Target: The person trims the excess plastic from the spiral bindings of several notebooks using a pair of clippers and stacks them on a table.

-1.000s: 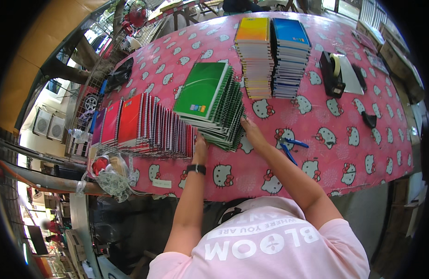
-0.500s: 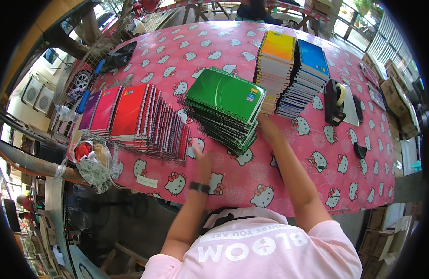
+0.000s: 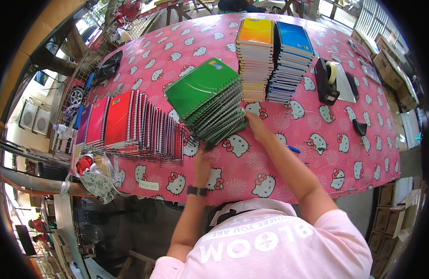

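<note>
- Two tall stacks stand just beyond the work in the head view: yellow-covered spiral notebooks (image 3: 255,60) and, close beside them, blue-covered spiral notebooks (image 3: 289,65), hemming in the far right side.
- Over on the left, a slanting row of red-covered spiral notebooks (image 3: 119,121) crowds that flank, with magenta (image 3: 98,122) and purple notebooks (image 3: 83,124) at its outer end.
- Farther right sits a black tape dispenser with a pale yellow roll (image 3: 324,88); a small black object (image 3: 359,127) lies nearer the edge.
- And look, a blue-handled tool (image 3: 293,149), mostly hidden behind the right forearm!
- Near left corner: a patterned see-through bag with something red inside (image 3: 97,183); far left, a crumpled black plastic bag (image 3: 107,66). All this on a pink tablecloth printed with white cat faces (image 3: 235,188).
- Centre stage, the stack of green-covered spiral notebooks (image 3: 200,90), between the red row and the yellow stack: glossy top cover, pale curved lines, small multicoloured mark at its far corner, books skewed and fanned, dark coils showing down the near side.
- Right hand (image 3: 255,124) at the stack's lower right edge, fingertips partly hidden; whether they pinch, I can't tell.
- Left hand (image 3: 203,162) just below the near corner, a blur; spread or together, I can't tell, nor whether it touches.
</note>
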`<state>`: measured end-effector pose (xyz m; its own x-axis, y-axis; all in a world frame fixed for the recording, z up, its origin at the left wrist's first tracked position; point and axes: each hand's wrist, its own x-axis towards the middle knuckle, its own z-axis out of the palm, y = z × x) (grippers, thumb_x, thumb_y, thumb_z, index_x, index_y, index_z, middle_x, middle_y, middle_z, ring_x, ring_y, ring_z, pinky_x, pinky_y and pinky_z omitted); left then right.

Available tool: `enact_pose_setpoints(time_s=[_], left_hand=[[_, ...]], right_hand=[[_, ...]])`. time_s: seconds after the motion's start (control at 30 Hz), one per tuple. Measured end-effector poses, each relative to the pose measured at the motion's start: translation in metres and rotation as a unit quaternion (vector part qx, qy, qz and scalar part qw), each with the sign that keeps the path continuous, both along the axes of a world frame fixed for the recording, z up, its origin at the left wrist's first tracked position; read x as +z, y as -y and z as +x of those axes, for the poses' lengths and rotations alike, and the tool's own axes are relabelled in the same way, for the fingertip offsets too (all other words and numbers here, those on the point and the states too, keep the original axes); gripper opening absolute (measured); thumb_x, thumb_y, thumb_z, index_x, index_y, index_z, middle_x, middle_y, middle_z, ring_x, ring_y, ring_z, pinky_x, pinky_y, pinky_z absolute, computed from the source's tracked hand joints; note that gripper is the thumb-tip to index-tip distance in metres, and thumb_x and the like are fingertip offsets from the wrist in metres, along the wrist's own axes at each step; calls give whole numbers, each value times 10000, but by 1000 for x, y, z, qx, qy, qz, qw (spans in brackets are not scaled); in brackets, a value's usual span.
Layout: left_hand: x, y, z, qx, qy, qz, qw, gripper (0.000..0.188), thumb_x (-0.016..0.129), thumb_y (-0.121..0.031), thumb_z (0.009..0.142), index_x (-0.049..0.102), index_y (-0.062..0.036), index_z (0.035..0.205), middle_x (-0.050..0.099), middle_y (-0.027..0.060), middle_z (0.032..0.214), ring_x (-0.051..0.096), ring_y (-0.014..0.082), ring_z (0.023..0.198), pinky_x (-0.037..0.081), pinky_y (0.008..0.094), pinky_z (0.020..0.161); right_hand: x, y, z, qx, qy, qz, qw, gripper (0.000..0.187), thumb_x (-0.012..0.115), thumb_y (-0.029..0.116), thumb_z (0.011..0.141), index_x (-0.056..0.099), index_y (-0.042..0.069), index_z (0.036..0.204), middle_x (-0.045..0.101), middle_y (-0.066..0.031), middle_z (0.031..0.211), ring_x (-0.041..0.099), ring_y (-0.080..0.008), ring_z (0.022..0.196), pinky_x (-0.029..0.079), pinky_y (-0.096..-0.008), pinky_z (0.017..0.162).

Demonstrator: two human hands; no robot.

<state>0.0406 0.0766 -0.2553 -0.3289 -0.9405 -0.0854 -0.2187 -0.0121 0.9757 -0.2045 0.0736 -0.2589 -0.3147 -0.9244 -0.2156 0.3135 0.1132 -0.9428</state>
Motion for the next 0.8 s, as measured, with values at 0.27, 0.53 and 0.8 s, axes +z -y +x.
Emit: enact_pose_setpoints(time_s=[0.27,0.53,0.8], left_hand=[[-5,-2,12,143,-65,-31,987,354,379,-251,936,577,-55,1154,601,107,1124,556,213,1032,411,347,909],[-22,86,19,115,102,-304,940,440,443,-420,892,600,-80,1123,610,105,1117,584,239,996,463,403,847],[-26,88,-4,1,242,-445,863,377,543,-289,845,600,-52,1134,606,110,1146,566,278,1031,421,416,918]], right_hand=[[-10,69,3,-31,-23,-68,997,443,424,356,944,650,-21,996,667,-79,950,573,-133,885,414,-294,837],[9,39,78,-306,-48,-198,930,444,391,333,965,551,-30,1163,587,-151,1152,530,-258,1074,361,-331,962],[15,43,89,-346,-174,-143,911,345,415,295,952,563,23,1103,568,-161,984,504,-277,1000,365,-362,902]])
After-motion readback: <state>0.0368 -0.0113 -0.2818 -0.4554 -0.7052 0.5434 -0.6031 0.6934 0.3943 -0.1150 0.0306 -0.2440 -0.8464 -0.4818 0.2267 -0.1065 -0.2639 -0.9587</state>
